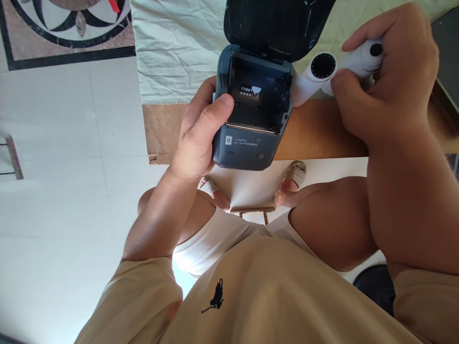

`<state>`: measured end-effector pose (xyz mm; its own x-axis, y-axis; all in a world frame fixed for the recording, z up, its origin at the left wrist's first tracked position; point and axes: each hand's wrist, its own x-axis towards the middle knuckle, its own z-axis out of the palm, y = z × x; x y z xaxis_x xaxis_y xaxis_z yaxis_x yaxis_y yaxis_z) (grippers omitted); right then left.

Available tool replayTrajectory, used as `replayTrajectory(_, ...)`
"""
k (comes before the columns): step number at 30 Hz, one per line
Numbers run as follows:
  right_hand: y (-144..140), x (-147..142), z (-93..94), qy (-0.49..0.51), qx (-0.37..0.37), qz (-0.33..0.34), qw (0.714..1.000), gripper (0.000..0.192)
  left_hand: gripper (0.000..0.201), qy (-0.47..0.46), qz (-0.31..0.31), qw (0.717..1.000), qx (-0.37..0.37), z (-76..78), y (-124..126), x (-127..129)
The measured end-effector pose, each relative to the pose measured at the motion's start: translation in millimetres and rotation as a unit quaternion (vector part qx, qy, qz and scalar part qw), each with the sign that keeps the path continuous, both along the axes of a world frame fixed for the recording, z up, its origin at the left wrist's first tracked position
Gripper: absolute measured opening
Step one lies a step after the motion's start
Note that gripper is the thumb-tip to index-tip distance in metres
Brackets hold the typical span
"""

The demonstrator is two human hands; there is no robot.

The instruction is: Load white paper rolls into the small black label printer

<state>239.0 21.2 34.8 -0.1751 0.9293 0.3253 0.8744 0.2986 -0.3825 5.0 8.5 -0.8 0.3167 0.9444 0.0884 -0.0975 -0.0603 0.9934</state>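
My left hand [201, 126] grips a dark blue portable label printer [242, 150] from its left side, thumb over the edge of the bay. The printer's black lid [272, 28] is swung up, and its inner bay holds no roll. At the right, my right hand [390, 81] is closed around a white paper roll [358, 59], thumb and forefinger on either side of it. A second white paper roll [304, 88] with a dark core end stands right beside the printer, close to my right thumb. Part of the held roll is hidden by my fingers.
A wooden table [322, 134] with a pale green cloth [172, 52] lies under my hands. A dark flat object [448, 62] sits at the right edge. Below are my legs, a small wooden stool [253, 210] and the white tiled floor [53, 205].
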Motion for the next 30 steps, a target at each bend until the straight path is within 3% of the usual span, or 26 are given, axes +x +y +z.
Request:
replayTrajectory(10, 1.5, 0.2, -1.6, 0.008, 0.003, -0.01, 1.0, 0.029, 0.043, 0.006, 0.029, 1.0, 0.01, -3.7, 1.6, -0.9)
replayTrajectory(23, 0.9, 0.7, -1.2, 0.007, 0.002, -0.004, 1.0, 0.031, 0.032, -0.007, 0.015, 1.0, -0.022, -1.7, -2.8, 0.0)
replayTrajectory(30, 1.2, 1.1, -1.1, 0.008, 0.002, -0.012, 1.0, 0.031, 0.043, 0.007, 0.0, 1.0, 0.0, -6.5, 0.5, -1.7)
